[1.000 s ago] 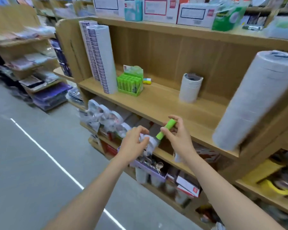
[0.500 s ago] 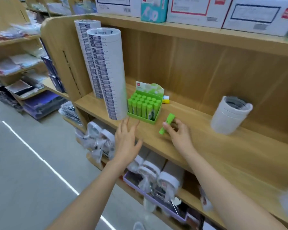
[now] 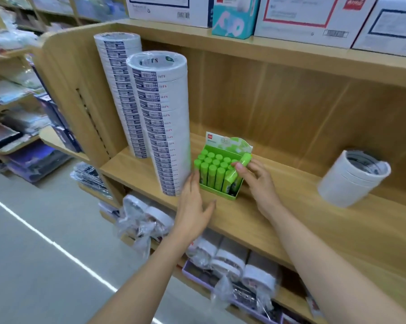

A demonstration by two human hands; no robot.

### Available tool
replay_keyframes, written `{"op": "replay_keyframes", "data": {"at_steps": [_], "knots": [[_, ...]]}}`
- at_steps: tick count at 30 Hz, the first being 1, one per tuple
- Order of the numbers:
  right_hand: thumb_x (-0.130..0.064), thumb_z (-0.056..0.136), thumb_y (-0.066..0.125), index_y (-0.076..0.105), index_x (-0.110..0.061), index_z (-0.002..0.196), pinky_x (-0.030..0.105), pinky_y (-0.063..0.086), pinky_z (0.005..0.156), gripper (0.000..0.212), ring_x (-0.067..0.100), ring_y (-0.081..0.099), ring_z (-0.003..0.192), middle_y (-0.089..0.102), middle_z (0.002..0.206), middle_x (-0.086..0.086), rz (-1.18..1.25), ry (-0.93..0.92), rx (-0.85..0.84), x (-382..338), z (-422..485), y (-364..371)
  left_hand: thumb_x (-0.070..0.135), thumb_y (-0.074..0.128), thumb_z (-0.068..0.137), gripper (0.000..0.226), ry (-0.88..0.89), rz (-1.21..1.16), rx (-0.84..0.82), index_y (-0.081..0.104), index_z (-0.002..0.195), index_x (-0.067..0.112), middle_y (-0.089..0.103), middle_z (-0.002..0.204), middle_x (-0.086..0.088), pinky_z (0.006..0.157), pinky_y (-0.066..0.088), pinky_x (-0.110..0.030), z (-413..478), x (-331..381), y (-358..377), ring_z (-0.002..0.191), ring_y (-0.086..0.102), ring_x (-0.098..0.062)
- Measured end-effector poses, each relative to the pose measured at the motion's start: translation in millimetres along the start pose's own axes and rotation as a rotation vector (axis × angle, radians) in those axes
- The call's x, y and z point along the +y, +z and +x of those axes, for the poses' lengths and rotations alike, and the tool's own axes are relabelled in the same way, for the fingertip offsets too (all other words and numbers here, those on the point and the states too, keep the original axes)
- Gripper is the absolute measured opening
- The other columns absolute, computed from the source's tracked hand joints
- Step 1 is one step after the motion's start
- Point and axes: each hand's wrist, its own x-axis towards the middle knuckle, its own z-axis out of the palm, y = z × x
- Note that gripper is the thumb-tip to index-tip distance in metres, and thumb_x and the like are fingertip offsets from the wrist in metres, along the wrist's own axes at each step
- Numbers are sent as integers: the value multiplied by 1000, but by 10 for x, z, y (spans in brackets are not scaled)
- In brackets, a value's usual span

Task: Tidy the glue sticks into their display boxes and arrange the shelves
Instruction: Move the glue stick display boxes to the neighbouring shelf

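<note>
The right hand (image 3: 255, 181) pinches a tilted glue stick (image 3: 238, 170) over the display box's (image 3: 220, 191) 3 o'clock edge. The left hand (image 3: 193, 206) is spread open and empty at its 9 o'clock. Pushed in slanted, the stick may jam against its neighbours.

Cannot read the print on the header card of the display box (image 3: 218, 192) — too small. Cannot see the box's right-hand slots behind the glue stick (image 3: 231, 178) and the right hand (image 3: 260, 183) pinching it. Cannot make out the barcode labels on the tall tape-roll stacks (image 3: 162, 118), nor any detail of the blurred short stack of rolls (image 3: 351, 183). Lose the cartons (image 3: 297, 17) at the top edge — and the left forearm (image 3: 136, 284) and right forearm (image 3: 326, 265) at the bottom.
</note>
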Motion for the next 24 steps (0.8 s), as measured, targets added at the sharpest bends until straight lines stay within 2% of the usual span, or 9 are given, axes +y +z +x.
{"op": "replay_keyframes", "data": {"at_steps": [2,5,7,10,13,14,16,19,24], "knots": [[-29,90,67,75,-15,106,30,38,110,22,12,52,122,64,114,-6,2,1,45,-24,-43,-12,19,65,90,87,-8,-51,-17,9,155,6,17,160,-12,120,13,-28,48,-5,-20,149,15,-21],[-26,92,66,75,-19,100,25,44,100,14,9,58,112,65,111,-3,39,23,83,-57,-129,-31,19,67,88,90,-16,-82,-74,9,155,7,18,158,-14,121,15,-35,123,-17,-24,148,15,-25],[-22,93,65,74,-19,96,21,46,89,11,4,62,100,66,107,-2,89,43,116,-73,-191,-39,17,68,87,91,-4,-111,-114,9,155,6,18,158,-15,119,12,-31,168,-20,-15,148,16,-26],[-14,92,65,72,-20,101,17,47,84,13,0,65,94,71,103,-7,110,45,163,-58,-261,-48,19,67,87,89,43,-124,-153,11,155,7,11,157,-17,117,13,-28,215,2,14,147,16,-28],[-8,91,66,71,-18,106,21,50,86,18,4,66,94,72,102,-7,108,49,207,-41,-291,-45,32,69,83,94,31,-172,-161,13,154,6,4,159,-19,112,7,-18,263,45,15,148,10,-26],[-9,90,67,71,-20,104,25,51,89,19,7,66,97,72,104,-4,112,52,220,-38,-296,-42,40,68,77,99,30,-197,-147,14,152,4,9,158,-20,114,8,-19,290,45,18,147,13,-27],[-11,89,69,73,-26,101,32,50,98,20,13,65,107,69,115,2,88,35,223,-37,-301,-35,51,66,64,110,27,-246,-107,15,149,3,22,152,-16,119,19,-33,356,9,41,143,24,-28],[-12,88,70,72,-27,103,35,48,103,21,16,60,118,66,123,4,42,9,161,-46,-298,-29,51,73,56,122,43,-288,-108,7,150,9,23,151,-8,119,25,-43,446,-15,61,143,26,-23],[-13,89,70,73,-26,103,33,50,99,19,13,64,110,71,114,1,26,43,130,-63,-278,-143,47,77,52,128,34,-260,-132,7,154,16,17,155,-12,120,17,-33,461,45,136,145,16,-19]]}}
